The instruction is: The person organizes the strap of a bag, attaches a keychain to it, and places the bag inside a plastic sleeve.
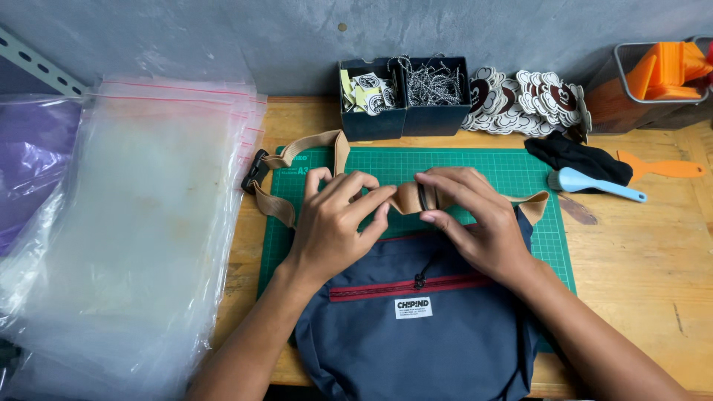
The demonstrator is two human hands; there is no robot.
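Centrally, both hands are pinching a tan strap [407,197] above a navy bag [423,327] lying on the green mat [475,165]. The left hand [336,223] is closing thumb and fingers on the strap's folded part; the right hand [475,219] is gripping it beside a black ring [422,197]. The strap's long axis is running left to right, its far end looping toward a black buckle [255,172] at the mat's left edge, beside clear plastic sacks [134,223].

Left of the green cutting mat [475,165]: clear zip bags [141,223]. Behind it: black divided box [405,111], round tags [527,100]. To its right: black cloth [579,158], blue scraper [594,183], orange scraper [661,168].
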